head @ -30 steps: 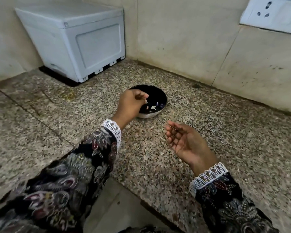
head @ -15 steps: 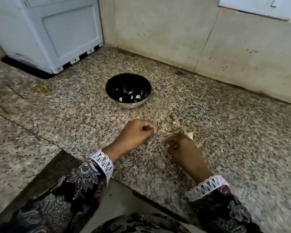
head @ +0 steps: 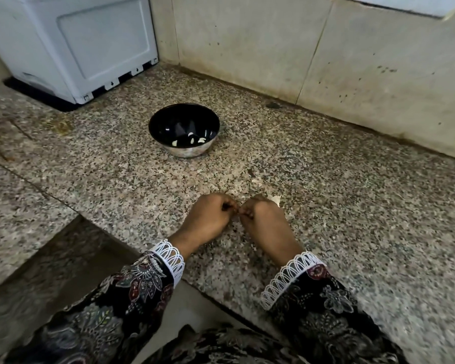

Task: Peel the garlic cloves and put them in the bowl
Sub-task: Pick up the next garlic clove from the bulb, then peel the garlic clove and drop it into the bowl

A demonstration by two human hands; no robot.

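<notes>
A dark bowl [head: 186,151] with a steel outside stands on the speckled granite counter [head: 352,206], and several peeled garlic cloves [head: 192,140] lie in its bottom. Nearer to me, my left hand [head: 208,219] and my right hand [head: 264,223] rest on the counter knuckle to knuckle. Both have curled fingers, and their fingertips meet around a small garlic clove [head: 238,210] that is almost wholly hidden. A white scrap of garlic skin [head: 275,198] shows just beyond my right hand.
A white plastic box [head: 76,43] stands in the back left corner. Tiled walls close off the back, with a socket plate [head: 405,3] at the top right. Small skin flakes [head: 252,179] lie between hands and bowl. The counter's front edge [head: 195,285] drops off below my wrists.
My left hand has come back from the bowl to the counter and now meets my right hand. My right hand turned from palm up to fingers curled downward.
</notes>
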